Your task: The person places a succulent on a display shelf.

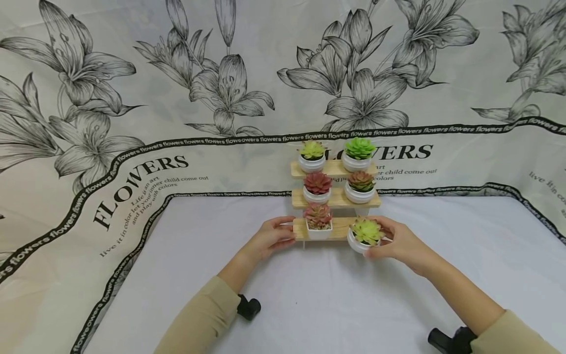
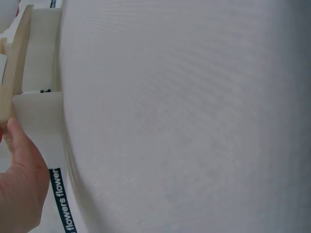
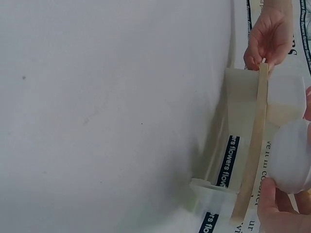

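My right hand (image 1: 404, 248) grips a yellow-green potted succulent (image 1: 365, 232) at the right end of the lowest board. Its round white pot (image 3: 290, 158) overlaps that board in the head view, and in the right wrist view my fingers (image 3: 274, 213) are at the pot's side. At the opposite end, my left hand (image 1: 262, 241) holds the tip of the lowest board of a three-tier wooden plant stand (image 1: 339, 227), its thumb against the wood in the left wrist view. Beside the right hand's plant, a pinkish-red succulent (image 1: 318, 221) stands in a square white pot on the same board.
On the middle tier are a dark red succulent (image 1: 317, 189) and a green-and-red one (image 1: 360, 189). The top tier bears a yellow-green succulent (image 1: 311, 156) and a bright green one (image 1: 358, 153). A flower-printed cloth (image 1: 247, 167) rises behind the white tabletop (image 1: 292, 305).
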{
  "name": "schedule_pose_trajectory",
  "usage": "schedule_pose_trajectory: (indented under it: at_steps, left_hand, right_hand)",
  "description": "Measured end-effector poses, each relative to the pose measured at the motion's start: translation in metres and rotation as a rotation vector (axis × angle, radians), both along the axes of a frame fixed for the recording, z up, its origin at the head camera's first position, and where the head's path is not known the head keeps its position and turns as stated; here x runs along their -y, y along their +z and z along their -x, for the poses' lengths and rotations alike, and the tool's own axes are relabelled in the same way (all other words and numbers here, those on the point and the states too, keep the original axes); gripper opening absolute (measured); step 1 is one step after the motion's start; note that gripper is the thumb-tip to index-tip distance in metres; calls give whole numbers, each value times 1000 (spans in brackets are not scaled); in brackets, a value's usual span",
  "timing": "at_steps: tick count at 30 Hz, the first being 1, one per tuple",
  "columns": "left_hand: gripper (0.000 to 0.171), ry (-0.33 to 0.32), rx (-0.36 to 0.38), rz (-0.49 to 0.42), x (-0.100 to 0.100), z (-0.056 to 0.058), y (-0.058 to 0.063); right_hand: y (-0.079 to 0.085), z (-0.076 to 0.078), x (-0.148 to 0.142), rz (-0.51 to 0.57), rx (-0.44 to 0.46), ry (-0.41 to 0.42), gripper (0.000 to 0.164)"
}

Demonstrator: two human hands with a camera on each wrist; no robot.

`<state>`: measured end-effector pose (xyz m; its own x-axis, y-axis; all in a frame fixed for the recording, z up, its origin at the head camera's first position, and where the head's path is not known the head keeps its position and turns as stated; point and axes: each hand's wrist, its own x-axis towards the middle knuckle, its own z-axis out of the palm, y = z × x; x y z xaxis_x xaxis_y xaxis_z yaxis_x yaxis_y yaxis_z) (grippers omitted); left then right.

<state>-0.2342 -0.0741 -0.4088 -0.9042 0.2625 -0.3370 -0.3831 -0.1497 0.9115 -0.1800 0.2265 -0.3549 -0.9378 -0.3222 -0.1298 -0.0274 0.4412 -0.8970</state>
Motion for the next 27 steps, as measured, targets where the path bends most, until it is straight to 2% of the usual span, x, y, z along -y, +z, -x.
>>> schedule_pose_trajectory:
  at_steps: [12,18,27]
  left_hand:
    - [52,10,-17,-8,0,1,0]
    - [53,14,4,-4,0,1,1]
    - [52,6,-10,-9,-1,0,0]
  right_hand:
    - [1,22,6,-27,-41,-47,81]
    - [-1,27,9,-12,-33,-56,79]
    - [-5,30,10,10,3,-67,82]
